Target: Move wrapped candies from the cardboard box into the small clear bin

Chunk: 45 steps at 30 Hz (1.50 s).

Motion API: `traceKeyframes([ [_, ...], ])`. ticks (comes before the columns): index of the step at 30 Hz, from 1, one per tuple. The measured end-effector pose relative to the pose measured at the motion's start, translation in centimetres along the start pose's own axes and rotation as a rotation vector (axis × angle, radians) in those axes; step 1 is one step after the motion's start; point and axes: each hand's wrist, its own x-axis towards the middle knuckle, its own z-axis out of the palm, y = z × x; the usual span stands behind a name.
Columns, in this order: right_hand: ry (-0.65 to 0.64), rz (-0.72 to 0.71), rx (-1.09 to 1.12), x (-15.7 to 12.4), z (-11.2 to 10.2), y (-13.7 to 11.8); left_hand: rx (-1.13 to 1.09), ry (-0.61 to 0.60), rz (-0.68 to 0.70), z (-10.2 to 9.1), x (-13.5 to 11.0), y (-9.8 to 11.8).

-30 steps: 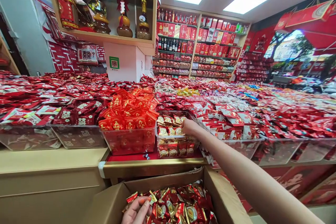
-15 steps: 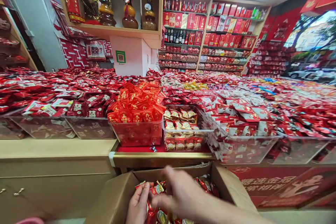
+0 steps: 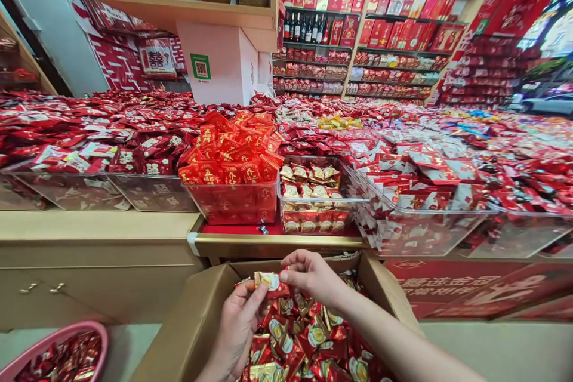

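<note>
Above an open cardboard box [image 3: 190, 316], my two hands meet over a small wrapped candy [image 3: 270, 282] in a red, white and gold wrapper. My left hand [image 3: 239, 322] pinches it from the left between thumb and fingers. The fingertips of my right hand [image 3: 308, 274] close on its right end. More red may lie behind it in the fingers; I cannot tell how many pieces there are. Below, the box is filled with loose candies [image 3: 313, 337] in similar red and gold wrappers. A clear bin [image 3: 313, 200] of candies set in rows stands just beyond the box.
Left of that bin sits a clear bin of orange-red packets [image 3: 233, 176]. White-and-red packets [image 3: 430, 179] fill a bin at the right. A pink basket [image 3: 102, 340] of candies is on the floor at left. The counter's gold edge [image 3: 277, 245] runs behind the box.
My right hand has come down from above the box and now grips the candy beside my left hand. The view has tilted downward, showing more of the box and the pink basket.
</note>
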Motion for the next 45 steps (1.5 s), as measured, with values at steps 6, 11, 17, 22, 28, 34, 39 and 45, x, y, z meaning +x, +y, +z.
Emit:
traceKeyframes([
  [6,0.017,0.066,0.111,-0.3,0.0,-0.5,0.000,0.016,0.074,-0.5,0.3,-0.2],
  [11,0.069,-0.080,0.046,-0.5,0.5,-0.5,-0.013,-0.006,0.107,-0.6,0.4,0.0],
  [17,0.015,-0.212,-0.150,-0.7,1.0,0.1,0.108,-0.037,0.013,-0.9,0.3,0.1],
  [22,-0.068,-0.138,-0.057,-0.7,1.3,0.2,0.003,-0.023,-0.066,-1.3,0.8,-0.1],
  [28,0.013,-0.526,-0.602,-1.5,1.2,-0.3,-0.174,-0.111,-0.193,-0.8,0.9,0.1],
  [34,-0.199,-0.770,-0.983,-2.1,1.4,0.0,-0.049,-0.064,-0.145,-0.8,0.6,0.1],
  [39,0.085,-0.375,-0.608,-1.2,1.0,0.5,-0.097,-0.079,-0.030,-0.5,0.3,0.3],
  [45,-0.066,0.021,-0.159,-0.2,1.2,1.3,-0.133,-0.077,-0.030,-0.6,0.5,0.0],
])
